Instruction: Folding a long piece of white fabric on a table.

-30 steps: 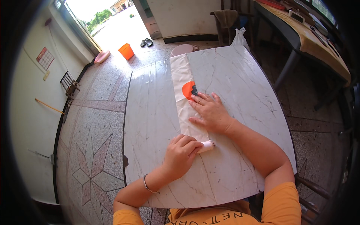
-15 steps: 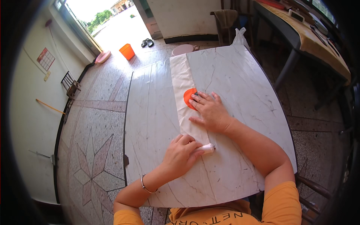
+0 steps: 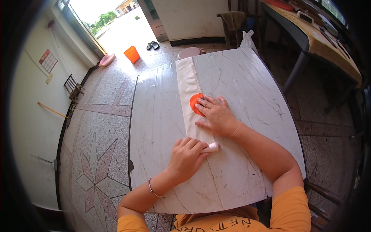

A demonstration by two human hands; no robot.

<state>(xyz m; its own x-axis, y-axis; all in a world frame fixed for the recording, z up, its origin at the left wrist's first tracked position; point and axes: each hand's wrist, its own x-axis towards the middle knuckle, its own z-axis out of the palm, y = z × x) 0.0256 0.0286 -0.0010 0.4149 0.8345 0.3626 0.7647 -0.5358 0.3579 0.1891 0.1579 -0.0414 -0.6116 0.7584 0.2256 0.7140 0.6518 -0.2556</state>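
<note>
A long strip of cream cloth [image 3: 187,75] runs from the table's far edge toward me, its near end wound into a small roll [image 3: 211,147]. My left hand [image 3: 188,154] is closed round the left part of that roll, whose right end sticks out past the fingers. Farther along the strip lies a flat orange disc [image 3: 196,103]. My right hand [image 3: 218,115] rests flat with fingers stretched out, the fingertips on the disc's right side and the thumb on the cloth below it. Those fingers partly hide the disc.
The strip lies on a marble-patterned table [image 3: 247,96]. Beyond its far edge stand a pink round stool [image 3: 190,52] and a white plastic bag [image 3: 247,40]. An orange bucket [image 3: 131,54] and dark slippers [image 3: 152,45] are near the doorway. A cluttered side table [image 3: 315,33] stands at the right.
My left hand and the roll have shifted slightly away from me, along the strip. The right hand has stayed on the disc.
</note>
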